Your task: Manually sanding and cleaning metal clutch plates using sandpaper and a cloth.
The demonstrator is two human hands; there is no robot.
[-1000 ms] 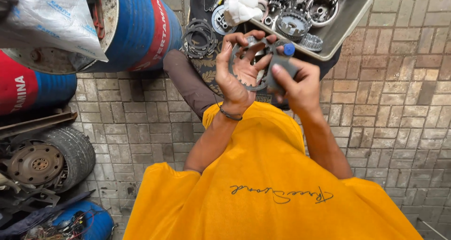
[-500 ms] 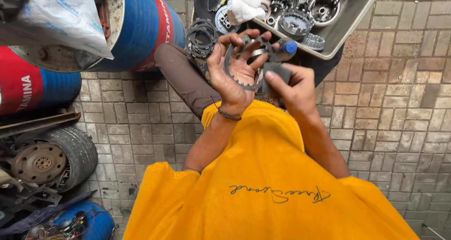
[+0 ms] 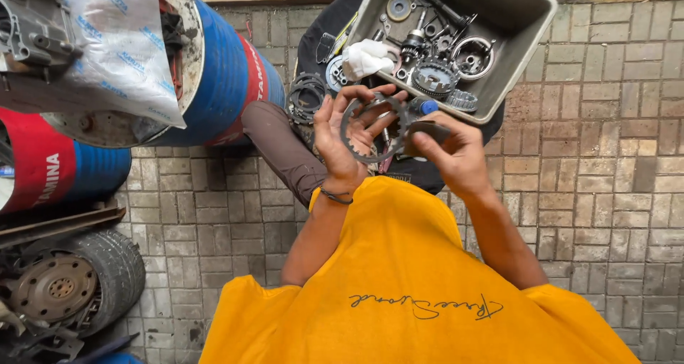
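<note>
Both hands meet just in front of the person's chest in the head view. Left hand [image 3: 347,139] is spread, palm up, with a thin toothed metal ring [image 3: 370,129] lying across its fingers [image 3: 360,93]; the thumb and fingertips curl over the rim, so the hand is closed loosely on the ring rather than clamped hard. Right hand [image 3: 456,154] is pinched together on a dark curved part [image 3: 426,130] that sits just beside the ring's right edge; whether the two pieces touch is hard to tell.

Judging by its look, the ring is stiff steel, flat and fairly light for its span, probably oily and so a little slippery. The teeth around the edge could bite into skin, so the flat faces or the smooth inner rim seem the safest place to grip it, with several fingers spread around the circle to stop it tipping.

Just beyond the hands stands a grey plastic tray [image 3: 524,33] holding gears, bearings and a white rag [image 3: 365,56]. Blue and red drums [image 3: 228,79] stand to the left on the brick paving [image 3: 605,164], and a tyre on its wheel [image 3: 71,286] lies lower left. An orange shirt [image 3: 406,286] fills the lower foreground.
</note>
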